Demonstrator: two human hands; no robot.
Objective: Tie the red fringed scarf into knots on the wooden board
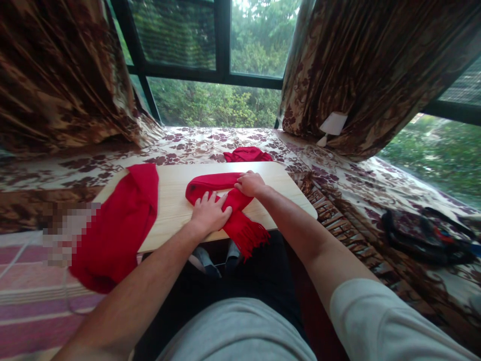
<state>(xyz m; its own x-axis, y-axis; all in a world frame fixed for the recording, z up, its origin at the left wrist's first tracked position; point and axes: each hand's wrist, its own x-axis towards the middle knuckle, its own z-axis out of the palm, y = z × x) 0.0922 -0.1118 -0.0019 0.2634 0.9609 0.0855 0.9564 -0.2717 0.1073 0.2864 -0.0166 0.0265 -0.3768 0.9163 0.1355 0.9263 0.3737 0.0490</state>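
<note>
A red scarf (214, 181) lies looped on the small pale wooden table (173, 205). Its fringed end hangs past the near edge toward my lap. My left hand (210, 213) rests on the near side of the loop, palm down with the fingers spread. At the loop's far right, my right hand (251, 184) has its fingers curled on the scarf, and the fingertips are partly hidden. Another red cloth (120, 225) drapes over the table's left end and hangs down. Behind the far edge sits a bunched red cloth (248, 154).
Floral fabric (180, 145) covers the ledge below the window. A small white lamp (333, 123) stands there by the right curtain (345, 60). Further right lies a black bag-like item (421, 240). Striped bedding (30, 311) spreads at my left.
</note>
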